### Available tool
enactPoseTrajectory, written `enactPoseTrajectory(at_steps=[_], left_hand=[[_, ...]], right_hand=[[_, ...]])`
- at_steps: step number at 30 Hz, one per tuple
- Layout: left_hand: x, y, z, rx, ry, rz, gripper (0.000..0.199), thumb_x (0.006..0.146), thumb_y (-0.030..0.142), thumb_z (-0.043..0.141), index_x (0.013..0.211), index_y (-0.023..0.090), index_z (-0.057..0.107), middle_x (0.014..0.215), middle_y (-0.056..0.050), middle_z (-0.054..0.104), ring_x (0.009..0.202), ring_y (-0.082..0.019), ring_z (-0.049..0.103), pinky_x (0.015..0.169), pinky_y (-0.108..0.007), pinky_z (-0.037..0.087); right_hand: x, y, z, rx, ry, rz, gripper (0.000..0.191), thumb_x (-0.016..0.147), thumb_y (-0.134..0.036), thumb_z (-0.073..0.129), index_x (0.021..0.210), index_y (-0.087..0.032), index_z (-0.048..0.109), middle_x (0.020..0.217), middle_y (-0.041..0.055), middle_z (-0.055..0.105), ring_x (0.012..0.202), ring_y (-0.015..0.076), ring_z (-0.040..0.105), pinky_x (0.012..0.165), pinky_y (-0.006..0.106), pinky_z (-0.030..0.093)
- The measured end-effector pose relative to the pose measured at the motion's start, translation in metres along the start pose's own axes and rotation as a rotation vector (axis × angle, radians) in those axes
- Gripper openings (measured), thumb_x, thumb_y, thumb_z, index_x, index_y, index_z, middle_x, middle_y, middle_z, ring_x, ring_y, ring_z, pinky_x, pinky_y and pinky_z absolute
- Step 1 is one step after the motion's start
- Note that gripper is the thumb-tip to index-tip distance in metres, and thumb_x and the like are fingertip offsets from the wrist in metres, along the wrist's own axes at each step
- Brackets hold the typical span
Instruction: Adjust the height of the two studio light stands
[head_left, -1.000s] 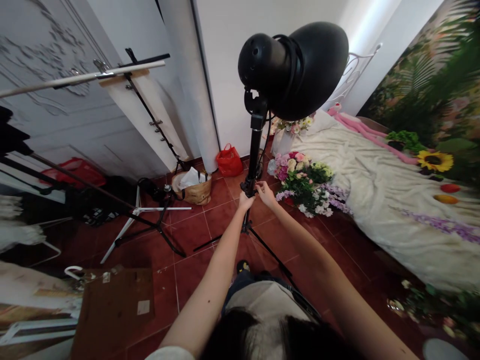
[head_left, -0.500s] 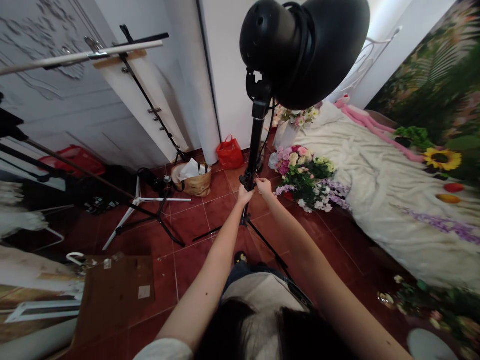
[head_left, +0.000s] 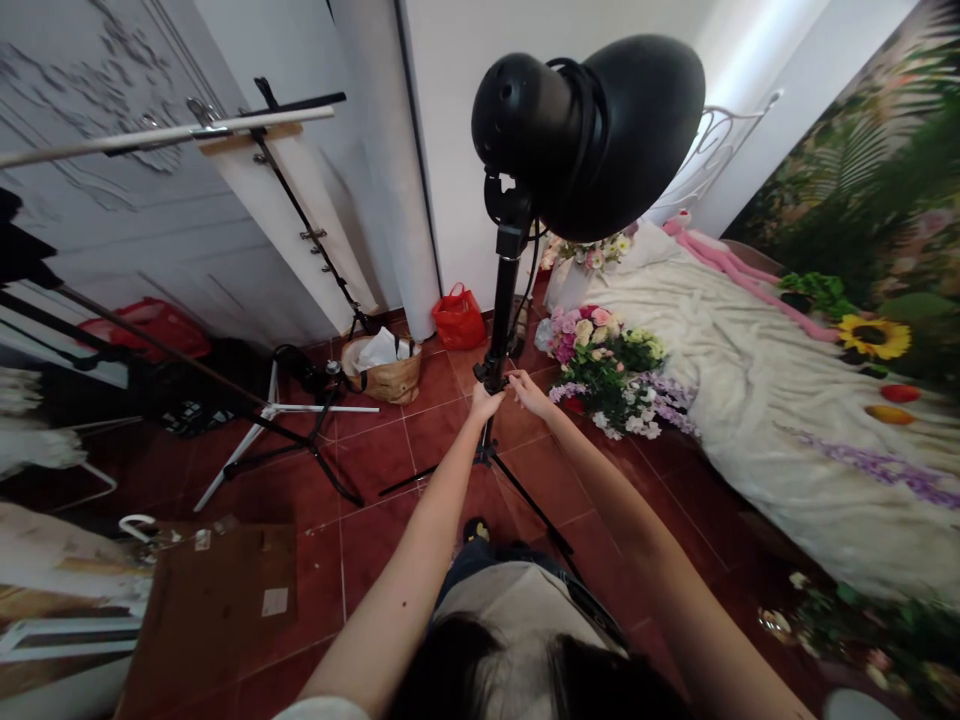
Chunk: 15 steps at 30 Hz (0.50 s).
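Observation:
A black light stand rises upright in front of me, with a black lamp with a wide shade at its top and a cable coiled on it. My left hand is closed round the pole just below a black collar. On the collar's right side, my right hand has its fingers pinched at a small knob, which is mostly hidden by the fingers. The stand's legs spread over the red tiles near my feet.
Bouquets lie right of the stand, beside a bed with a cream blanket. A red bag and a woven basket stand by the wall. Other tripods and a cardboard sheet are on the left.
The lamp and the upper stand appear lower and smaller in view. My left hand stays on the pole, and my right hand has shifted slightly at the collar.

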<state>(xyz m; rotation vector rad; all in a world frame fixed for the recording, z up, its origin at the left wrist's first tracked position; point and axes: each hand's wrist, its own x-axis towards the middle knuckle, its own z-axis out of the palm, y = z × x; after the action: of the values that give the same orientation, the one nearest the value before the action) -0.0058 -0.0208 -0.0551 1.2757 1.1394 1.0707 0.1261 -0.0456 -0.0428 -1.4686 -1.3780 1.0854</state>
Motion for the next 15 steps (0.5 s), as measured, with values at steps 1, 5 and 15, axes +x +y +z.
enactPoseTrajectory(at_steps=[1, 5, 15], left_hand=[[0.000, -0.001, 0.000, 0.013, 0.001, 0.000, 0.016, 0.054, 0.005, 0.065, 0.067, 0.014, 0.063, 0.069, -0.005, 0.066, 0.072, -0.019, 0.061, 0.074, -0.031, 0.048], [0.002, -0.009, -0.001, 0.065, 0.019, 0.023, 0.018, 0.056, 0.005, 0.063, 0.072, 0.013, 0.065, 0.075, -0.005, 0.067, 0.073, -0.019, 0.062, 0.073, -0.031, 0.049], [0.004, -0.010, 0.000, 0.088, 0.032, 0.000, 0.016, 0.057, 0.003, 0.060, 0.070, 0.013, 0.063, 0.073, -0.004, 0.066, 0.069, -0.017, 0.061, 0.068, -0.029, 0.048]], right_hand=[[-0.002, 0.001, -0.002, 0.018, -0.035, 0.025, 0.041, 0.087, -0.046, 0.040, 0.116, -0.018, 0.049, 0.102, 0.0074, 0.060, 0.059, 0.0092, 0.053, 0.044, 0.018, 0.041], [-0.006, 0.007, -0.014, 0.182, -0.194, 0.173, 0.048, 0.086, -0.049, 0.043, 0.131, -0.030, 0.043, 0.131, 0.0066, 0.048, 0.076, 0.0113, 0.058, 0.051, 0.018, 0.047], [-0.008, 0.026, -0.008, 0.279, -0.143, 0.055, 0.046, 0.088, -0.050, 0.044, 0.131, -0.034, 0.044, 0.135, 0.0034, 0.046, 0.095, 0.0156, 0.056, 0.064, 0.025, 0.052]])
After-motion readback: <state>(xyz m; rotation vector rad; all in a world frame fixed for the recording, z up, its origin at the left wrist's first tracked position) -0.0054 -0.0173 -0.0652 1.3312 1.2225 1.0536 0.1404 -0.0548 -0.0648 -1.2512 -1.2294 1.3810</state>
